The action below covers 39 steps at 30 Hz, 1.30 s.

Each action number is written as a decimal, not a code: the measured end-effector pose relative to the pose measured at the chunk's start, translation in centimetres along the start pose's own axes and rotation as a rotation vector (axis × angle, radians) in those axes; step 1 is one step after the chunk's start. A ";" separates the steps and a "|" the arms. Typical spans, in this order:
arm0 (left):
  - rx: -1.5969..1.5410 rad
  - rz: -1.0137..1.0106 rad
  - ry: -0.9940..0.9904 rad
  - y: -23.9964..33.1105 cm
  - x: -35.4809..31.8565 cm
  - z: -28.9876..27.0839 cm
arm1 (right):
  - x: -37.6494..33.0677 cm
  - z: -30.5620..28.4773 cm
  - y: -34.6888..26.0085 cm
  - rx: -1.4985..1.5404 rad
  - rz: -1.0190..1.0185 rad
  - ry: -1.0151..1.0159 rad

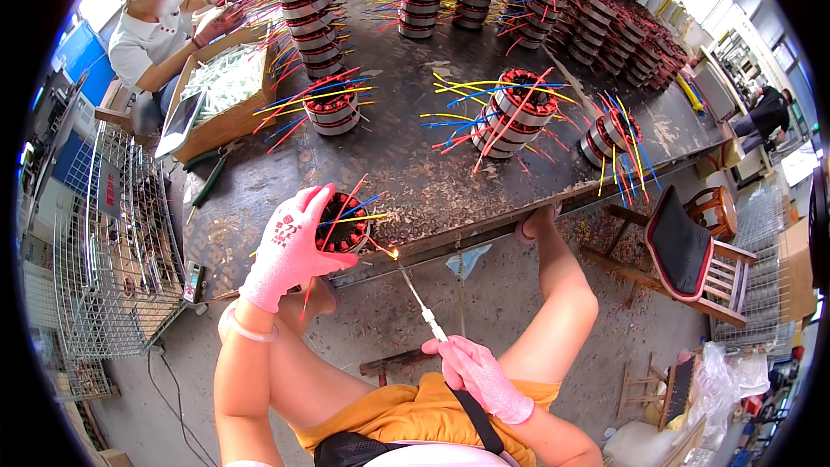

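In a pink glove, my left hand (290, 240) grips a motor stator (348, 234) at the table's front edge. Red, blue and yellow lead wires stick out of it. My right hand (484, 376), also gloved in pink, is closed around the lower end of a thin torch (430, 318) with a white handle and a long metal tube. A small orange flame glows at its tip, beside a wire leaving the stator's right side. Whether the flame touches the wire I cannot tell.
Single and stacked stators (333, 111) stand across the dark worn table (406, 151), wires spreading outward. At left lie black-handled pliers (208, 180) near a wooden box (226, 117) of white sleeves. A co-worker (147, 35) sits beyond it. A chair (680, 246) stands at right, wire cages (112, 251) at left.
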<state>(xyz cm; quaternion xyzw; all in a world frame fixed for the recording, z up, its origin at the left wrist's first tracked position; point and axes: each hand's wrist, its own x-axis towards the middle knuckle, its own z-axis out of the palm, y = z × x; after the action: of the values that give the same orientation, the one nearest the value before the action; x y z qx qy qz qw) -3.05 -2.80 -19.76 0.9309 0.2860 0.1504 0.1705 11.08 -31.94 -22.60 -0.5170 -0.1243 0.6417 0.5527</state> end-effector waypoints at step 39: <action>-0.031 0.029 0.006 -0.1 0.0 0.0 | 0.1 0.3 -0.4 -0.121 -0.014 0.020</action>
<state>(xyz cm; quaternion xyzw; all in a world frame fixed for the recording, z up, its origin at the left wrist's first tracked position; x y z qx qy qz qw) -3.09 -2.69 -19.84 0.9316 0.2708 0.1603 0.1820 11.09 -31.65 -22.28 -0.5549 -0.1608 0.6238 0.5263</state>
